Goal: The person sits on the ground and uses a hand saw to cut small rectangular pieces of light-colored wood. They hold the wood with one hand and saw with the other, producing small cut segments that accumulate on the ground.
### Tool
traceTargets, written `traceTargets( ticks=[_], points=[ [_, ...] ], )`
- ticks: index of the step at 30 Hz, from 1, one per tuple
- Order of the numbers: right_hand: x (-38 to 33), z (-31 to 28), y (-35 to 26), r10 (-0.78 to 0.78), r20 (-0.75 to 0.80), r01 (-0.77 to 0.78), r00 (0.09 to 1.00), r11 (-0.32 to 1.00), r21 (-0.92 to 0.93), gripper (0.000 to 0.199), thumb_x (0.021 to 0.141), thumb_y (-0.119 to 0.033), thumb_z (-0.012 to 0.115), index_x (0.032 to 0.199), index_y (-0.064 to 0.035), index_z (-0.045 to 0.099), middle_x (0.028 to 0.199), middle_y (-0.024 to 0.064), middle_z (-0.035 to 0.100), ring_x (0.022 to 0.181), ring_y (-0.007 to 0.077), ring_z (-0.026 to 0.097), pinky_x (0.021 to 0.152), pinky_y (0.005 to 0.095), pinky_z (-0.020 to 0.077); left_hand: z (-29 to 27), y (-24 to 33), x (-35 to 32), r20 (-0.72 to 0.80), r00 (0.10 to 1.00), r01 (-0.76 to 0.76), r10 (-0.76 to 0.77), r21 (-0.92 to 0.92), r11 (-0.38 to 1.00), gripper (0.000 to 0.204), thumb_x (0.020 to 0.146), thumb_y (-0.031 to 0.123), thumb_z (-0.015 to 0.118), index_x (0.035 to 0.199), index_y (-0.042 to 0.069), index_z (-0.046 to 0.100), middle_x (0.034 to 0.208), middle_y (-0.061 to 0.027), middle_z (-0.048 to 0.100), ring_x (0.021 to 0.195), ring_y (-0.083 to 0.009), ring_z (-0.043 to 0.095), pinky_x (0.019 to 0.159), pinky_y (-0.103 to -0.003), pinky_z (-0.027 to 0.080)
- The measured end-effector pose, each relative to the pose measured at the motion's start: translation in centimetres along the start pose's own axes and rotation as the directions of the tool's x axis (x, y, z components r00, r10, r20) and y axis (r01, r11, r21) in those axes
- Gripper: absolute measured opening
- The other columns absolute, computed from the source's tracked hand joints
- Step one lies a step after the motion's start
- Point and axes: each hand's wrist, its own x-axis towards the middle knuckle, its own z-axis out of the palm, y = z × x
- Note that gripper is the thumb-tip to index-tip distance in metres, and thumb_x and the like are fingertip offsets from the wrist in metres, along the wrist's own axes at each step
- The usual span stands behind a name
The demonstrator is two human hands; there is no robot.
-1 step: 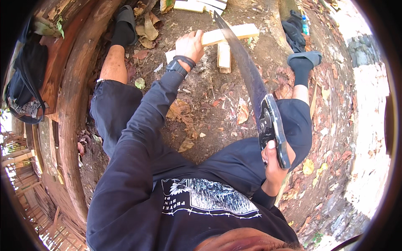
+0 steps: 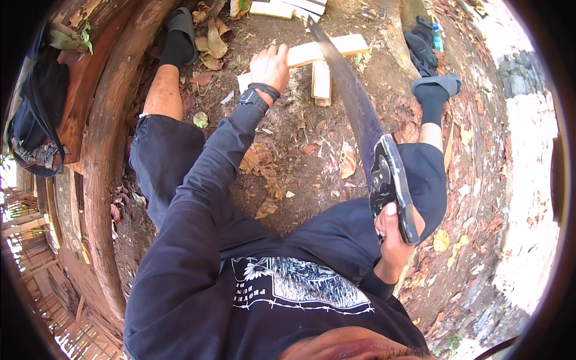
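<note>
My left hand (image 2: 270, 67) is closed around a pale wooden strip (image 2: 306, 54), gripping it near its left part. The strip lies crosswise over a short wooden block (image 2: 321, 81) on the ground. In my right hand (image 2: 393, 234) is the dark handle of a hand saw (image 2: 354, 96), thumb along the grip. Its long blade runs away from me and crosses the strip to the right of my left hand, with its tip beyond the strip. Whether the teeth have cut into the wood is too fine to tell.
Several pale boards (image 2: 288, 8) lie at the far edge. A log (image 2: 96, 144) and a black bag (image 2: 42, 102) are at the left. Dark cloth (image 2: 422, 48) and a bottle (image 2: 437, 39) lie at far right. Dry leaves (image 2: 261, 159) litter the dirt between my legs.
Only a slight shift shows: the strip and my left hand sit a touch further left, and the saw has edged slightly toward me. Both grips are unchanged.
</note>
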Motion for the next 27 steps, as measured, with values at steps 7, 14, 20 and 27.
traceTargets(
  ticks=[7, 14, 20, 27],
  points=[
    [4.0, -1.0, 2.3, -0.463, 0.033, 0.381, 0.886, 0.767, 0.516, 0.006, 0.108, -0.002, 0.055, 0.102, -0.0024, 0.053, 0.069, 0.0030, 0.040, 0.054, 0.0131, 0.036, 0.049, 0.0303, 0.0326, 5.6, -10.1, -2.5, 0.313, 0.817, 0.557, -0.483, -0.644, 0.525, 0.067, 0.104, 0.069, 0.061, 0.114, 0.004, 0.070, 0.080, -0.0033, 0.063, 0.071, -0.0174, 0.063, 0.068, -0.036, 0.054],
    [6.9, -0.1, 2.5, -0.268, -0.080, 0.279, 0.960, 0.915, 0.291, 0.037, 0.114, -0.015, 0.057, 0.079, -0.0064, 0.045, 0.065, 0.0010, 0.038, 0.052, 0.0108, 0.038, 0.049, 0.0282, 0.0307, 0.1, 4.6, -0.6, 0.427, 0.904, 0.359, 0.019, -0.734, -0.577, 0.052, 0.114, 0.051, 0.053, 0.137, 0.005, 0.059, 0.137, -0.0174, 0.067, 0.131, -0.0351, 0.066, 0.117, -0.054, 0.048],
    [6.5, 0.3, 4.3, -0.161, -0.044, 0.167, 0.986, 0.937, 0.306, 0.030, 0.108, -0.012, 0.067, 0.086, -0.0018, 0.050, 0.065, 0.0009, 0.044, 0.054, 0.0095, 0.042, 0.049, 0.0269, 0.0332, 0.1, 8.4, -1.4, 0.572, 0.791, 0.369, -0.216, -0.728, -0.578, 0.031, 0.108, 0.027, 0.073, 0.127, 0.004, 0.064, 0.131, -0.0131, 0.069, 0.131, -0.0327, 0.066, 0.110, -0.049, 0.057],
    [6.6, 0.5, 4.6, -0.197, -0.008, 0.190, 0.980, 0.933, 0.307, 0.026, 0.109, -0.012, 0.067, 0.090, 0.0009, 0.055, 0.065, 0.0011, 0.045, 0.054, 0.0095, 0.043, 0.050, 0.0270, 0.0339, 2.2, 8.3, -2.8, 0.501, 0.840, 0.314, -0.209, -0.762, -0.566, 0.010, 0.099, 0.004, 0.068, 0.108, 0.003, 0.064, 0.113, -0.0101, 0.069, 0.112, -0.0301, 0.072, 0.107, -0.054, 0.061]
  ],
)
